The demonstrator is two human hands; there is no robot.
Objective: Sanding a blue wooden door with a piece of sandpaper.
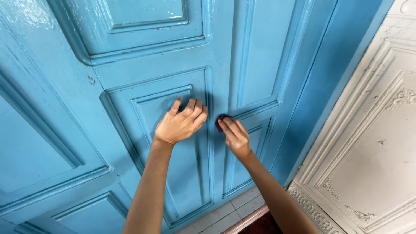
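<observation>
A glossy blue panelled door [130, 56] fills most of the head view. My left hand [180, 123] rests with curled fingers against a raised lower panel [160, 112], holding nothing. My right hand [234, 136] is just to its right, fingertips pressed on a small dark red object [220, 119] against the door's central upright. Most of that object is hidden behind my fingers, so I cannot tell its kind.
A blue door frame [329, 82] runs diagonally on the right. Beyond it is a white wall with ornate plaster moulding [372, 143]. Pale floor tiles [229, 214] and a dark red strip lie at the bottom.
</observation>
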